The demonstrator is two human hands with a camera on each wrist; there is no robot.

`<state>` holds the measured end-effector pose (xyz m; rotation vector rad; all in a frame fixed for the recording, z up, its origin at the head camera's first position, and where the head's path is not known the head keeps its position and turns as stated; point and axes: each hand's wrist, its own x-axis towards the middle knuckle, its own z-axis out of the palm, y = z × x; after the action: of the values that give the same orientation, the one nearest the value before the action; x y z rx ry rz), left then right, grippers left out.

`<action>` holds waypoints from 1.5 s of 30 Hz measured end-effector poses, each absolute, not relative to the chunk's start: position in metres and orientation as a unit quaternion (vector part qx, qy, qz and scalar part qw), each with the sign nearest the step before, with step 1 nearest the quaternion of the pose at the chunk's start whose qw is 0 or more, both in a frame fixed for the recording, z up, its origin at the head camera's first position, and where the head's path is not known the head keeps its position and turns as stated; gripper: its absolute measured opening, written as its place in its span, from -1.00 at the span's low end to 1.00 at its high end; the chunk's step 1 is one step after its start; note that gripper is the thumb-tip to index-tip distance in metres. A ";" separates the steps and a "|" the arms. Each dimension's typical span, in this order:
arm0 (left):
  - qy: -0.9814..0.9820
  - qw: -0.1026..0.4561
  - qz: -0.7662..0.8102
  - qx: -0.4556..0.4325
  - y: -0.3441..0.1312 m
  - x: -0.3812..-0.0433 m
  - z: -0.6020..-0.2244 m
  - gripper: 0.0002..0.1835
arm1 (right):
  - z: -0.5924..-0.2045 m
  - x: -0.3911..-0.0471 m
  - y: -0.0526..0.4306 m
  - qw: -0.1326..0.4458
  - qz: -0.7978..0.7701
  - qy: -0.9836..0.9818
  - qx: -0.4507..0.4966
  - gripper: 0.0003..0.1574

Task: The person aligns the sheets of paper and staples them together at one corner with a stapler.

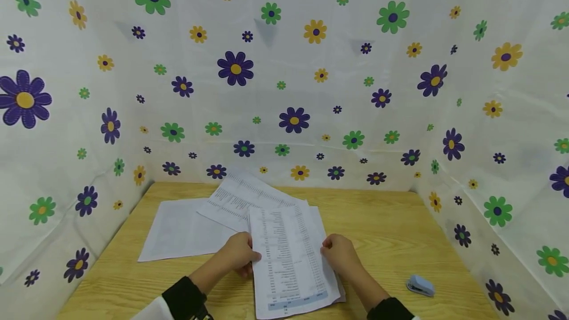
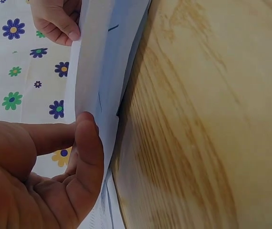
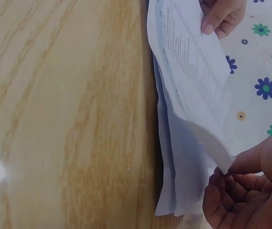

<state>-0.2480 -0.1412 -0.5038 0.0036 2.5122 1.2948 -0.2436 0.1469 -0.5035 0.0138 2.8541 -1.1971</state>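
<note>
Overall, flower-printed white sheeting (image 1: pixel 284 98) surrounds the workspace, rising beyond both hands and to either side. Enclosed by it, the wooden counter (image 1: pixel 378 226) spreads beneath and around the hands. A pale, blank-looking sheet (image 1: pixel 178 231) lies on it to the left of the left hand and a bit beyond; overlapping that, a slanted printed sheet (image 1: pixel 249 194) lies beyond the left hand. The stack of printed pages (image 1: pixel 289 260) is between the two hands, over the slanted sheet's near corner. The left hand (image 1: pixel 240 253) pinches the stack's left edge, thumb on the front. Opposite, the right hand (image 1: pixel 341 256) pinches the right edge of the upper paper between thumb and fingers, raising it apart from the pages below. Smallest, a light blue stapler (image 1: pixel 420 285) rests well to the right of the right hand.
</note>
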 end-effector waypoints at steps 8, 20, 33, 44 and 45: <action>0.887 0.142 0.440 0.002 -0.134 -0.250 -0.504 -0.76 | -0.504 -0.242 0.149 0.038 -0.327 0.944 0.035 -0.93; 0.892 0.134 0.431 0.012 -0.133 -0.244 -0.514 -0.81 | -0.504 -0.244 0.151 0.037 -0.336 0.940 0.051 -0.83; 0.880 0.167 0.440 -0.073 -0.143 -0.247 -0.490 -0.62 | -0.499 -0.256 0.161 0.052 -0.440 0.891 0.096 -0.60; 0.822 0.212 0.518 -0.103 -0.142 -0.247 -0.489 -0.49 | -0.498 -0.261 0.163 0.093 -0.498 0.855 0.114 -0.61; 0.821 0.213 0.520 -0.103 -0.142 -0.247 -0.489 -0.49 | -0.498 -0.261 0.163 0.095 -0.497 0.855 0.118 -0.62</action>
<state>-0.2472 -0.1420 -0.4893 -0.2849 2.2782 1.4445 -0.2610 0.1627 -0.4980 0.3495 2.5342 -1.4725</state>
